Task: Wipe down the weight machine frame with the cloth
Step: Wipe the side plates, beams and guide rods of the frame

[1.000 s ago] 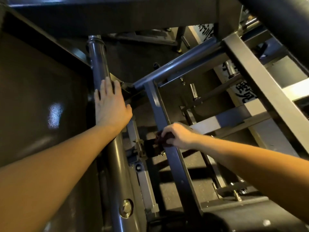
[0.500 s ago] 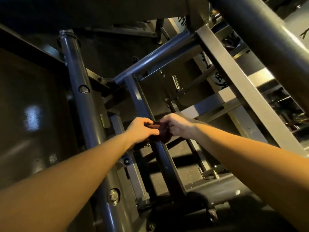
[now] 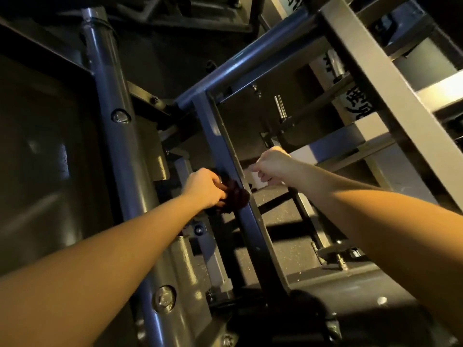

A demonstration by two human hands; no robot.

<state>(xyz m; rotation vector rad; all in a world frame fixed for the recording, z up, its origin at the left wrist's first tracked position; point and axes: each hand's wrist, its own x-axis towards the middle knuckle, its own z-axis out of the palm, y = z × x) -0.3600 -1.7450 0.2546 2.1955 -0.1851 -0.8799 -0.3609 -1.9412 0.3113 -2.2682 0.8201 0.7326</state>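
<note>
Left hand (image 3: 205,187): the grip is clamped on the cloth (image 3: 235,196), fingers and thumb curled round it. The cloth is dark red and bunched. It lies against the left face of the square frame upright (image 3: 218,136), about midway along the visible length of that member, and part of it wraps onto the front edge.

Right hand (image 3: 273,166): positioned just beside the same upright, on its right side, apart from the cloth. The grip is drawn together, fingers curled inward, with nothing visible inside it. The hand sits in front of a pale crossbar (image 3: 338,146); contact with the bar cannot be confirmed.

Surrounding structure:
- A round column (image 3: 110,83) runs to the left of the upright, with a hex bolt head (image 3: 164,298) near its lower end.
- A round diagonal tube (image 3: 240,58) meets the top of the upright.
- A flat grey beam (image 3: 375,76) crosses the upper right.
- A chrome peg (image 3: 280,107) stands behind the upright.
- A dark glossy panel (image 3: 37,146) fills the left side.
- Speckled dark floor (image 3: 283,236) shows between the frame members
</note>
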